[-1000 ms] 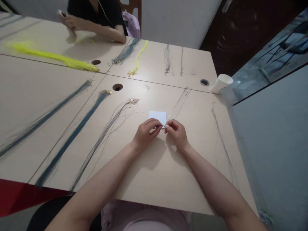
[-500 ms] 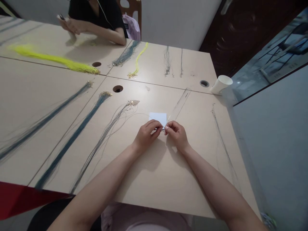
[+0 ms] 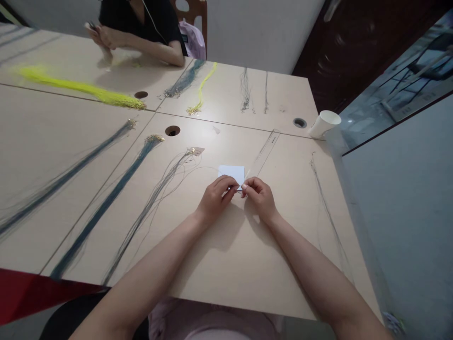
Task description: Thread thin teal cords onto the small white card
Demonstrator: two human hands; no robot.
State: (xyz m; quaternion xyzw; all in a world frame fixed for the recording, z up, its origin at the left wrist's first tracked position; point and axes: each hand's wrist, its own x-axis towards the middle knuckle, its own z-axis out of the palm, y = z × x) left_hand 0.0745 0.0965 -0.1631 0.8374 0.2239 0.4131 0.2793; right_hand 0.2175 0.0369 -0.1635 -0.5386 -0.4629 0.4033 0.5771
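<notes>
My left hand [image 3: 217, 197] is closed, thumb and fingers pinched together over the near edge of a small white card [image 3: 230, 173]. A thin grey line [image 3: 206, 167] curves from the grey strand bundle [image 3: 155, 193] to this hand. Just to its right, my right hand [image 3: 260, 196] is also closed in a pinch, its fingertips almost meeting the left ones. A short, thin dark piece shows between the fingertips; what the right fingers grip is too small to make out. Beyond the right hand lies a clear ruler [image 3: 264, 152], slanting away.
Blue-grey strand bundles [image 3: 116, 184] with gold, hook-like ends lie on the left. Yellow strands [image 3: 81, 89] lie farther back. A white cup [image 3: 324, 124] stands at the right edge, near thin strands [image 3: 325, 200]. Across the table sits a person [image 3: 141, 33] with hands raised.
My hands stay pinched close together, with hardly any movement. The whole view has shifted very slightly. The person across the table has moved their hands a little.
</notes>
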